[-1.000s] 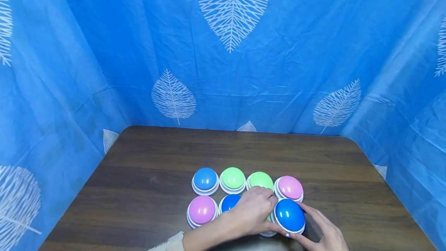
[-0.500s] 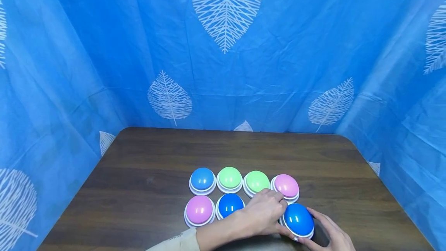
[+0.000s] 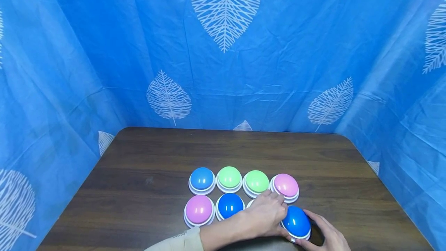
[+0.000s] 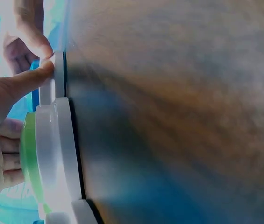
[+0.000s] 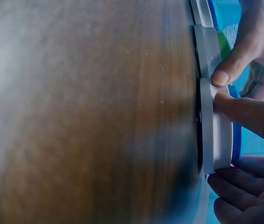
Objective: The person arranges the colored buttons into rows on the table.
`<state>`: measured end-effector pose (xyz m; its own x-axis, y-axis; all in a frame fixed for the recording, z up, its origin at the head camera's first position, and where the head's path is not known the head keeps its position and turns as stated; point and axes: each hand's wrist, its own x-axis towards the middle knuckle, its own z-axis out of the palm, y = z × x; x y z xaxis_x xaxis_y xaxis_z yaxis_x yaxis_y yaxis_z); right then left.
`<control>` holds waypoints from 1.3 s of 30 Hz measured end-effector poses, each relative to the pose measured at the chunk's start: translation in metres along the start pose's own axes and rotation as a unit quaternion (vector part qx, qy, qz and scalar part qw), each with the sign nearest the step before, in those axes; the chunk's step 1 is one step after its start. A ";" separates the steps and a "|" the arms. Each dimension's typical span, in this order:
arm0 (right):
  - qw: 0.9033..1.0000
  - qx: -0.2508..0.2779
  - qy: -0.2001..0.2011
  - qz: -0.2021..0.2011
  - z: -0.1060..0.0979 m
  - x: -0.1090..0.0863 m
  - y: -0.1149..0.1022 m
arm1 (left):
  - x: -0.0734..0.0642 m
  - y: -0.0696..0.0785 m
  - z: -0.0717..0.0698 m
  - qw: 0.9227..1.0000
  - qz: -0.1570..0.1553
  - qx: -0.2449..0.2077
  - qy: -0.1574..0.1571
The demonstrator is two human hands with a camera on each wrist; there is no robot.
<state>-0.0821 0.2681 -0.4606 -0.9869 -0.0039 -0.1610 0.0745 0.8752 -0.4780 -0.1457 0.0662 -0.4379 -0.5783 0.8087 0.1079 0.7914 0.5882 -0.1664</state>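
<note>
A dark blue dome push button (image 3: pixel 296 222) with a white base stands at the right end of the near row. My right hand (image 3: pixel 327 233) grips its base from the right, thumb in front and fingers round the far side. From the left, my left hand (image 3: pixel 266 212) holds the same button, its thumb on the front of the base near my right thumb. Its remaining fingers bend over a green button (image 4: pixel 29 154), seen in the left wrist view and mostly hidden in the head view. In the right wrist view the blue button's base (image 5: pixel 223 126) rests flat on the table.
Left of my hands in the near row are a pink button (image 3: pixel 199 209) and a dark blue one (image 3: pixel 230 205). Behind them runs a row with a blue (image 3: pixel 201 178), two green (image 3: pixel 229 177) and a pink button (image 3: pixel 286 185). Leaf-patterned blue cloth (image 3: pixel 223 69) surrounds the brown table (image 3: pixel 156 158).
Both hands have shifted the dark blue button rightward, off its overlap with the green one, and lowered it onto the table. In the last half second it slid slightly back left. The head view turned slightly.
</note>
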 end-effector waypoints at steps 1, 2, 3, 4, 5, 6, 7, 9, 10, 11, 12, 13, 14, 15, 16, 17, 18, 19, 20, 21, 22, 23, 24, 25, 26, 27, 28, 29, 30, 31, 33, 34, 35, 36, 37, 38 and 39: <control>1.000 0.000 0.001 -0.001 0.000 0.000 0.000 | 0.000 0.000 -0.001 1.000 0.000 -0.001 -0.002; 1.000 0.001 0.002 -0.002 0.000 0.000 0.000 | 0.000 0.000 -0.001 1.000 -0.001 -0.001 -0.003; 1.000 0.000 0.001 -0.004 0.000 0.001 0.000 | 0.000 0.000 -0.001 1.000 -0.002 -0.001 -0.003; 1.000 0.000 0.000 -0.005 -0.001 0.001 0.000 | 0.000 0.001 -0.001 1.000 -0.003 0.000 -0.004; 1.000 0.000 -0.002 -0.005 -0.001 0.002 0.000 | 0.000 0.001 -0.002 1.000 -0.005 0.001 -0.004; 1.000 0.002 -0.005 -0.006 -0.002 0.003 0.000 | 0.000 0.001 -0.002 1.000 -0.006 0.002 -0.003; 1.000 0.003 -0.008 -0.007 -0.002 0.003 0.000 | 0.000 0.001 -0.002 1.000 -0.006 0.005 -0.003; 1.000 0.006 -0.012 -0.010 -0.003 0.005 0.000 | 0.000 0.001 -0.001 1.000 -0.008 0.010 -0.003; 1.000 0.007 -0.014 -0.010 -0.004 0.005 0.000 | 0.001 0.001 -0.001 1.000 -0.008 0.010 -0.003; 1.000 0.009 -0.016 -0.011 -0.004 0.006 0.000 | 0.001 0.001 -0.001 1.000 -0.008 0.011 -0.003; 1.000 0.010 -0.016 -0.013 -0.005 0.006 0.000 | 0.001 0.001 -0.001 1.000 -0.009 0.011 -0.004; 1.000 0.010 -0.019 -0.012 -0.005 0.007 -0.001 | 0.001 0.001 -0.001 1.000 -0.010 0.012 -0.005; 1.000 0.010 -0.021 -0.012 -0.005 0.007 -0.001 | 0.000 0.000 -0.002 1.000 -0.011 0.011 -0.007; 1.000 0.010 -0.023 -0.012 -0.005 0.008 0.000 | 0.000 0.000 -0.002 1.000 -0.011 0.010 -0.008; 1.000 0.010 -0.026 -0.012 -0.006 0.008 0.000 | 0.000 0.000 -0.002 1.000 -0.011 0.008 -0.010; 0.999 0.009 -0.030 -0.013 -0.006 0.009 0.000 | -0.001 -0.001 -0.002 1.000 -0.011 0.005 -0.013; 0.999 0.008 -0.033 -0.014 -0.006 0.009 0.000 | -0.001 -0.001 -0.002 1.000 -0.011 0.000 -0.017; 0.999 0.007 -0.037 -0.014 -0.007 0.010 0.001 | -0.001 -0.002 -0.002 1.000 -0.011 -0.003 -0.020; 0.999 0.007 -0.040 -0.016 -0.007 0.010 0.001 | -0.002 -0.002 -0.003 1.000 -0.011 -0.008 -0.024; 0.999 0.005 -0.044 -0.020 -0.007 0.011 0.001 | -0.002 -0.003 -0.003 1.000 -0.011 -0.012 -0.027; 0.999 0.004 -0.047 -0.023 -0.008 0.011 0.002 | -0.002 -0.003 -0.003 0.999 -0.010 -0.016 -0.030; 0.998 0.003 -0.049 -0.025 -0.008 0.011 0.002 | -0.002 -0.004 -0.003 0.999 -0.011 -0.019 -0.032; 0.998 0.003 -0.051 -0.027 -0.008 0.011 0.003 | -0.003 -0.004 -0.003 0.999 -0.011 -0.021 -0.032; 0.998 0.004 -0.053 -0.029 -0.009 0.012 0.003 | -0.003 -0.004 -0.003 0.999 -0.011 -0.021 -0.030; 0.998 0.004 -0.055 -0.030 -0.009 0.012 0.004 | -0.003 -0.004 -0.003 0.999 -0.011 -0.022 -0.028; 0.998 0.004 -0.056 -0.031 -0.009 0.012 0.004 | -0.004 -0.004 -0.003 0.999 -0.010 -0.022 -0.025; 0.998 0.006 -0.056 -0.030 -0.009 0.012 0.005 | -0.004 -0.005 -0.004 0.999 -0.010 -0.022 -0.023; 0.998 0.007 -0.057 -0.030 -0.009 0.012 0.005 | -0.005 -0.005 -0.004 0.999 -0.010 -0.023 -0.020; 0.998 0.007 -0.059 -0.030 -0.009 0.012 0.005 | -0.005 -0.005 -0.005 1.000 -0.010 -0.023 -0.018; 0.998 0.008 -0.059 -0.030 -0.010 0.012 0.006 | -0.005 -0.005 -0.005 1.000 -0.010 -0.023 -0.018; 0.998 0.007 -0.061 -0.030 -0.010 0.013 0.006 | -0.006 -0.006 -0.006 0.999 -0.011 -0.025 -0.020; 0.998 0.007 -0.063 -0.030 -0.010 0.013 0.006 | -0.006 -0.006 -0.007 0.999 -0.013 -0.027 -0.023; 0.997 0.007 -0.065 -0.030 -0.010 0.013 0.007 | -0.007 -0.007 -0.008 0.999 -0.015 -0.027 -0.023; 0.997 0.008 -0.067 -0.029 -0.010 0.013 0.007 | -0.007 -0.008 -0.008 0.999 -0.017 -0.025 -0.022; 0.997 0.008 -0.069 -0.028 -0.010 0.013 0.006 | -0.008 -0.008 -0.009 0.999 -0.020 -0.023 -0.020; 0.997 0.008 -0.071 -0.027 -0.011 0.014 0.006 | -0.010 -0.009 -0.009 0.999 -0.023 -0.020 -0.017; 0.997 0.008 -0.074 -0.025 -0.011 0.014 0.006 | -0.011 -0.009 -0.010 0.999 -0.026 -0.018 -0.011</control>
<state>-0.0969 0.2783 -0.4563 -0.9577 -0.1203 -0.2613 0.0287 0.8639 -0.5028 -0.1450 0.0520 -0.4280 -0.6233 0.7763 0.0936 0.7660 0.6303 -0.1265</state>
